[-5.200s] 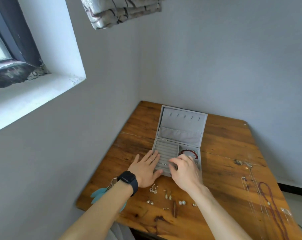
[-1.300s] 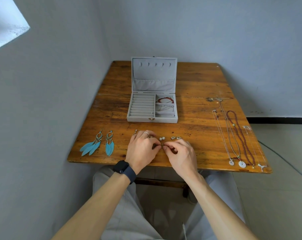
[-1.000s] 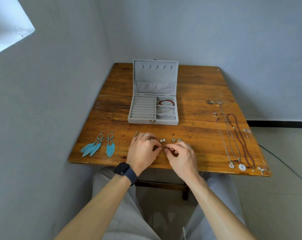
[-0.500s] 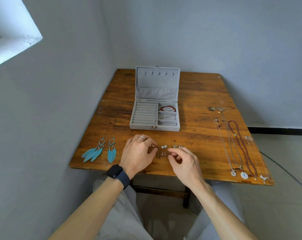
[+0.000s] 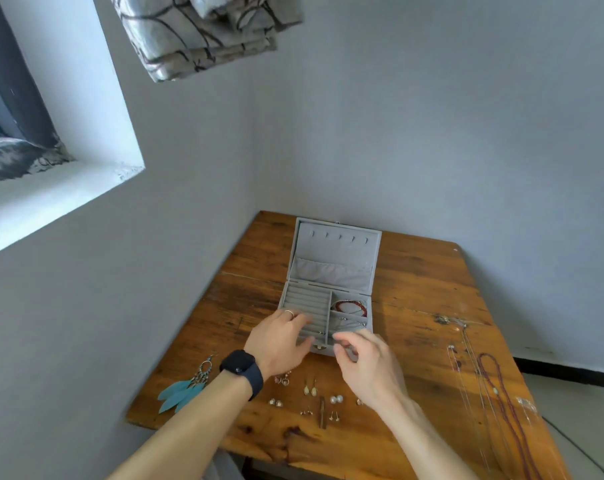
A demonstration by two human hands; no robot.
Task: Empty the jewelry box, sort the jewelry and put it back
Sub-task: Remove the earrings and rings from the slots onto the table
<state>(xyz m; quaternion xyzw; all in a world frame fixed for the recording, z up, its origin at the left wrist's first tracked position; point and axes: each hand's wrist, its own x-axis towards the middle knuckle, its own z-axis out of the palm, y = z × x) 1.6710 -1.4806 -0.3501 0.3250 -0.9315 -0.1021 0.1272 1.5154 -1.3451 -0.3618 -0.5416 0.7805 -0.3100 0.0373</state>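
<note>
Working at jewelry box (image 5: 338, 252), lower centre: my left fingers (image 5: 301, 320) straight on ring slots (image 5: 307, 299); right fingers (image 5: 349, 339) pinched, contents untellable. Any tiny earring could slip, vanish.

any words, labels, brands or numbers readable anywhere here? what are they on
None can be read. The jewelry box shows only plain grey lining, the watch face is dark, and the clasp on the box front is too small to show any mark.
</note>
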